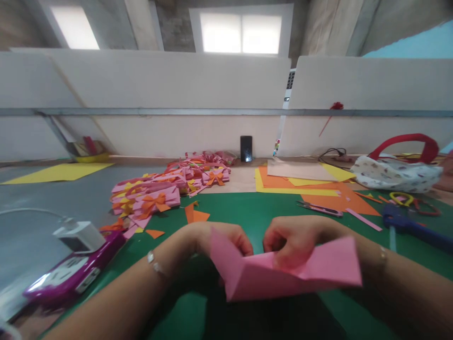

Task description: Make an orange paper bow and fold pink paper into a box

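Pink paper (pixel 283 276): your left hand (pixel 222 238) and right hand (pixel 290 241) both pinch its far edge, near green mat (pixel 247 212).

Paper (pixel 283 274) lies on mat (pixel 255 212); bows (pixel 159 193) behind-left; scissors (pixel 320 208) behind-right.

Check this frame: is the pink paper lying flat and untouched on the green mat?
No, both the left hand and the right hand grip the folded pink paper above the green mat.
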Action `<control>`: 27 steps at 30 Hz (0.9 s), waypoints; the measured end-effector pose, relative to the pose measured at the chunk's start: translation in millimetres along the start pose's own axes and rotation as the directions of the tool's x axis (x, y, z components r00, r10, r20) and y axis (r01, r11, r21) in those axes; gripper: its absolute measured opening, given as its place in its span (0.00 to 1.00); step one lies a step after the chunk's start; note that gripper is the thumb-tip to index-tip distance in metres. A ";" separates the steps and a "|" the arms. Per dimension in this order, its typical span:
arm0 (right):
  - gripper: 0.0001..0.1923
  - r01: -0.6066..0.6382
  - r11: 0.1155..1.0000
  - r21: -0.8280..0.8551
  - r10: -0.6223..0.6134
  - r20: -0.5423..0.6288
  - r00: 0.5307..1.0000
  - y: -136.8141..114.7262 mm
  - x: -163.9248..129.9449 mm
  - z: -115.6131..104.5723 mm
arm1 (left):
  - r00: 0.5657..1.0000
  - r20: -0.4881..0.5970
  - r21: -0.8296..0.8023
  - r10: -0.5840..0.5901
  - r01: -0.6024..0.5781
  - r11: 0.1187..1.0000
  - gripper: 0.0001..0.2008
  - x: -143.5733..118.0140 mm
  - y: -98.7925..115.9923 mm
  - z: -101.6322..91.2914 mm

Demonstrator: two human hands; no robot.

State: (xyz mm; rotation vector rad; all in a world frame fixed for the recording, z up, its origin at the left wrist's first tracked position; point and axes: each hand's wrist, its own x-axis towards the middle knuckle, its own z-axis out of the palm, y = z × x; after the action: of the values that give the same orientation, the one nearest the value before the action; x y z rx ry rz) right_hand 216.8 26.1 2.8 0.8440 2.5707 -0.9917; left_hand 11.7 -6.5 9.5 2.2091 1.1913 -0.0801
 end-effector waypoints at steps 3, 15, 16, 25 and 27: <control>0.07 0.026 0.942 -0.335 -0.090 -0.177 0.980 -19.2 -12.2 8.2 | 0.994 0.092 0.055 -0.050 0.045 0.997 0.05 -8.2 18.9 1.0; 0.09 -0.129 0.649 -0.749 -0.314 -0.418 0.852 -17.6 -5.3 42.7 | 0.982 -0.189 0.576 0.002 0.109 0.810 0.08 1.8 35.7 26.9; 0.09 -0.127 0.648 -0.751 -0.318 -0.418 0.851 -15.7 -2.9 43.1 | 0.981 -0.190 0.564 0.023 0.090 0.821 0.08 3.2 33.0 28.1; 0.08 -0.049 0.646 -0.762 -0.353 -0.356 0.865 -9.7 9.4 47.4 | 0.974 -0.206 0.485 0.090 0.021 0.874 0.11 -9.3 39.2 36.3; 0.09 -0.017 0.637 -0.771 -0.374 -0.327 0.868 -6.9 8.9 48.2 | 0.979 -0.186 0.500 0.080 0.024 0.866 0.03 -4.8 41.6 37.0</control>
State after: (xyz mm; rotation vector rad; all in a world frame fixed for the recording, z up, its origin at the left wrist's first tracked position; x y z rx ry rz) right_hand 207.0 -7.0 -32.7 0.6011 3.0795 0.3899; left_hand 49.5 -46.9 1.7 2.7430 1.3648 -0.1744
